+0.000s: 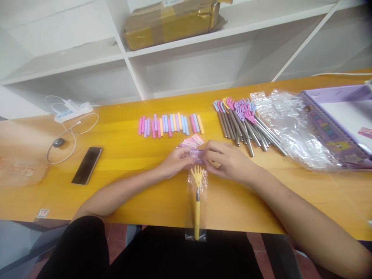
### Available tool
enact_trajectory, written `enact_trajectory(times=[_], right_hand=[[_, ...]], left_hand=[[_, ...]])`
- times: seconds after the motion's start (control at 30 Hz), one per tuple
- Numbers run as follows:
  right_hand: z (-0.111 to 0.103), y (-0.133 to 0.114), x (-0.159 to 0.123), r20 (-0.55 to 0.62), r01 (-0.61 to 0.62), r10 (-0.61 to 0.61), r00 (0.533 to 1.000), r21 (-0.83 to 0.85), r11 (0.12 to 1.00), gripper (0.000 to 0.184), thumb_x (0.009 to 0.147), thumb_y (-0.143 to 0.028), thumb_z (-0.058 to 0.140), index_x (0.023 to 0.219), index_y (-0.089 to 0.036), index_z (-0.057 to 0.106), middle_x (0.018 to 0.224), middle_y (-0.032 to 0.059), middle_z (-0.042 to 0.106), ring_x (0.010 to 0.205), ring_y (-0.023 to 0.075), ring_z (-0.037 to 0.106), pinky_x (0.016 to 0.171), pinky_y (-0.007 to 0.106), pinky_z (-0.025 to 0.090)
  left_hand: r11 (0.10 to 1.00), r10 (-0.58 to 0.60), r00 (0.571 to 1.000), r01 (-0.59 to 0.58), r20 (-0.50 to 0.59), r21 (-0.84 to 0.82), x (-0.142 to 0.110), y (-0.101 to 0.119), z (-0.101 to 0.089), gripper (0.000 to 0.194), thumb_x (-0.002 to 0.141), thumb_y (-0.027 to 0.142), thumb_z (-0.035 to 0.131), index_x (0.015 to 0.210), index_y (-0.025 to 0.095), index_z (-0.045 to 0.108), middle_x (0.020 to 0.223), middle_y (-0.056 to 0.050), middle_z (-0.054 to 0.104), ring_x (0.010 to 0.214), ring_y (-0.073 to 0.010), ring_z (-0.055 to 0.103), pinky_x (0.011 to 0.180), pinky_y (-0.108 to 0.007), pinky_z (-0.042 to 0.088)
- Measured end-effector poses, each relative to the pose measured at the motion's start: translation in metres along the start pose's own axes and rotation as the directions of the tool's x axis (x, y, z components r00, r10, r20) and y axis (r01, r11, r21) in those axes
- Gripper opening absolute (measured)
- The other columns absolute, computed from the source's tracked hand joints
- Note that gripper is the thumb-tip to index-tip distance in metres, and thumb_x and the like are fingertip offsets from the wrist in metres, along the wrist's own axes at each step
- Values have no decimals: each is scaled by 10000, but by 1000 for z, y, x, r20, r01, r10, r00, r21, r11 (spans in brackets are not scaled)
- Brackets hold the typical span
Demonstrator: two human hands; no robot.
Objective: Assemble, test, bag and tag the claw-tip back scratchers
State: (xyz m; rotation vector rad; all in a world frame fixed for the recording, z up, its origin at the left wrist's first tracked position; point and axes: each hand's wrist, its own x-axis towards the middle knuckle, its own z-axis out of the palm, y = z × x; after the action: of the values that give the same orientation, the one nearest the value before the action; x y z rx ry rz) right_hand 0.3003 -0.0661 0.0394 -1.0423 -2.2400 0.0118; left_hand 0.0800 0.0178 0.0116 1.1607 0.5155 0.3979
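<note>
Both hands meet at the top of a clear plastic bag [191, 217] holding a yellow back scratcher [197, 209] with a hand-shaped head. Between my left hand [177, 161] and my right hand [225, 159] is a small purple-pink card [196, 155], at the bag's upper end. The left fingers pinch its left side; the right fingers are curled at its right side. Whether the card is inside the bag's mouth or over it I cannot tell. Just beyond lie several loose pink cards [194, 141]. The bag's lower end hangs past the table edge.
Colored handle tubes [169, 124] lie in a row; back scratchers with metal rods [241, 122] are heaped to the right. Beside them are clear bags [290, 124] and a purple box [334, 128]. A phone [87, 166], cable and power strip [73, 111] are left.
</note>
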Motion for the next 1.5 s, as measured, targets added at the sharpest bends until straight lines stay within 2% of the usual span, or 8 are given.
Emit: enact_trajectory(times=[0.17,0.33,0.47,0.57,1.07,1.3,1.4,1.5], right_hand=[[4,-6,1,-48,-131,143,989,196,972,22,995,-202,595,991,-223,587,936,46,609,796,168,587,700,320,487],[21,-5,0,73,-495,531,844,484,721,353,971,-429,750,1175,-238,533,964,29,640,698,144,591,597,298,492],[29,-1,-1,283,-552,523,804,682,480,378,1007,-486,699,1253,-239,551,1063,48,714,818,174,695,728,348,600],[29,3,-1,341,-542,477,810,745,388,395,1019,-459,692,1298,-223,542,1140,67,729,946,181,734,849,373,633],[14,12,-1,508,-556,234,829,796,240,484,1013,-301,682,1451,-174,523,1407,152,663,1134,178,725,982,377,630],[10,17,-1,504,-553,230,832,783,284,485,976,-293,700,1428,-180,565,1358,134,691,1163,192,718,961,366,630],[-6,23,-1,505,-607,349,790,725,326,439,987,-352,699,1385,-197,599,1119,81,741,875,149,728,720,299,630],[-23,12,-4,556,-757,530,640,572,315,381,1024,-491,656,1244,-180,649,822,16,688,579,112,614,477,251,508]], left_hand=[[982,79,997,-73,-27,172,1,0,-3,501,876,537,845,1164,135,765,1101,-130,807,975,-200,771,893,-322,576],[925,139,986,-98,-87,367,-1,-1,-7,527,898,552,815,1212,133,766,1059,-116,802,932,-213,758,820,-314,588],[918,135,991,-115,-26,380,1,-4,-12,524,923,539,791,1264,142,757,1048,-106,804,921,-211,766,833,-320,607],[935,135,990,-140,37,326,4,-5,-15,533,961,526,751,1346,158,719,1134,-121,804,966,-208,783,900,-340,618],[947,4,975,-74,221,313,1,6,-20,499,934,443,803,1299,181,587,946,-94,793,887,-218,793,770,-282,564],[904,17,975,-110,223,414,0,7,-20,401,944,298,719,1310,178,606,658,67,568,547,-91,514,566,-222,374],[915,66,985,-125,162,383,0,7,-18,445,942,269,687,1361,183,564,638,95,517,523,-74,452,556,-213,335],[922,142,990,-139,18,360,0,4,-16,463,935,261,687,1368,179,546,599,119,481,478,-57,391,533,-209,299]])
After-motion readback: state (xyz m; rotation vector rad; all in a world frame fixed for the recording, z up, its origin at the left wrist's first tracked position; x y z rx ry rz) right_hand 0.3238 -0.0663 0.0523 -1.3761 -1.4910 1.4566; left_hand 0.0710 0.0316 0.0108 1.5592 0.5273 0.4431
